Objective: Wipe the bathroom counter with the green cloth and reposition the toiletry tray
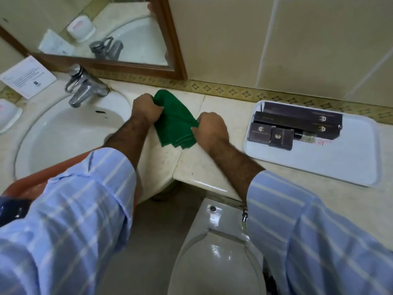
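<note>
A folded green cloth (175,122) hangs between both hands just above the beige counter (212,167), right of the sink. My left hand (145,108) grips its upper left edge in a fist. My right hand (211,127) clasps its right edge. To the right, near the wall, a white toiletry tray (344,165) lies on the counter. It carries several dark brown boxes (297,122) with gold logos and a small bottle, all bunched in its far left part.
A white sink (63,133) with a chrome tap (85,86) is on the left. A printed card (27,76) and a soap dish (8,114) lie far left. A wood-framed mirror (127,39) hangs behind. A toilet (217,252) stands below the counter edge.
</note>
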`<state>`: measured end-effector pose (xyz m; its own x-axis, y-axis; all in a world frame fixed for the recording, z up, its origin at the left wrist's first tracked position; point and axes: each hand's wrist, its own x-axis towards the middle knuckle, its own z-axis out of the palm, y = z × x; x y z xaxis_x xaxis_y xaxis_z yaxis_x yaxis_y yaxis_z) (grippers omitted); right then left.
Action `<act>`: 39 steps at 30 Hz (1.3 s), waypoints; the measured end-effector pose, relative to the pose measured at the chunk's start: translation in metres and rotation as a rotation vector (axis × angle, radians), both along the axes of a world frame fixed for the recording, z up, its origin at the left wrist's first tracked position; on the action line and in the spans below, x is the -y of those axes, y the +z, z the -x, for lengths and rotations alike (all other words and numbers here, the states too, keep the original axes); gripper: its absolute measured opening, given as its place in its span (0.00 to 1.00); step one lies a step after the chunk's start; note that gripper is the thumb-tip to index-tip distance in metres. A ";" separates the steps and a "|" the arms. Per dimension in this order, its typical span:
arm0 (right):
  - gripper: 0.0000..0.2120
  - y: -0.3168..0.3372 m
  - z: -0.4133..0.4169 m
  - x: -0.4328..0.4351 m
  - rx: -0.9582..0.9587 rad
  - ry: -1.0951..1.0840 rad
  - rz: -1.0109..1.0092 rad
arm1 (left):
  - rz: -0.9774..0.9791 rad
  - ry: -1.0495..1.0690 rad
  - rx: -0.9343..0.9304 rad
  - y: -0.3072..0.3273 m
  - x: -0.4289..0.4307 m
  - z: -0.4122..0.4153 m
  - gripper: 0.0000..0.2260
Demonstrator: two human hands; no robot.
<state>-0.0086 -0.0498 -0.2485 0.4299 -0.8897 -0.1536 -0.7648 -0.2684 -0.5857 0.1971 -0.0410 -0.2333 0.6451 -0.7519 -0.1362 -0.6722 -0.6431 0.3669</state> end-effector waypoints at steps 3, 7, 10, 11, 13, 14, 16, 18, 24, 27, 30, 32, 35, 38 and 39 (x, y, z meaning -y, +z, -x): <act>0.13 0.007 0.000 -0.001 0.110 -0.056 -0.091 | 0.232 0.111 -0.192 0.008 -0.019 0.008 0.13; 0.07 0.032 0.007 -0.029 0.390 -0.061 -0.248 | 0.574 0.179 -0.558 0.050 -0.071 0.007 0.12; 0.09 0.050 0.009 -0.066 0.537 -0.042 -0.273 | 0.746 0.217 -0.765 0.086 -0.120 -0.003 0.09; 0.10 0.057 0.007 -0.081 0.594 -0.041 -0.292 | 0.785 0.231 -0.823 0.096 -0.135 -0.008 0.08; 0.12 0.066 0.000 -0.114 0.672 -0.039 -0.333 | 0.836 0.262 -0.875 0.110 -0.159 -0.018 0.04; 0.13 0.068 -0.005 -0.131 0.696 -0.030 -0.353 | 0.841 0.286 -0.867 0.114 -0.169 -0.023 0.03; 0.13 0.067 -0.016 -0.166 0.728 0.004 -0.412 | 0.806 0.335 -0.851 0.113 -0.186 -0.032 0.02; 0.13 0.059 -0.026 -0.196 0.699 0.037 -0.435 | 0.727 0.376 -0.836 0.102 -0.200 -0.039 0.02; 0.11 0.039 -0.054 -0.233 0.556 0.032 -0.467 | 0.540 0.442 -0.593 0.038 -0.226 -0.062 0.04; 0.11 0.038 -0.061 -0.237 0.265 0.162 -0.296 | 0.390 0.363 -0.450 0.015 -0.235 -0.066 0.10; 0.16 0.045 -0.054 -0.235 -0.043 0.285 -0.080 | 0.252 0.258 -0.282 0.014 -0.246 -0.068 0.19; 0.19 0.051 -0.039 -0.220 -0.099 0.341 -0.011 | 0.202 0.196 -0.189 0.026 -0.250 -0.065 0.22; 0.27 0.068 -0.010 -0.185 -0.220 0.440 0.063 | 0.195 0.073 -0.126 0.055 -0.247 -0.054 0.24; 0.34 0.104 0.028 -0.143 -0.275 0.443 0.190 | 0.229 -0.111 -0.067 0.098 -0.224 -0.029 0.27; 0.35 0.118 0.042 -0.132 -0.290 0.415 0.250 | 0.232 -0.166 -0.048 0.115 -0.214 -0.017 0.28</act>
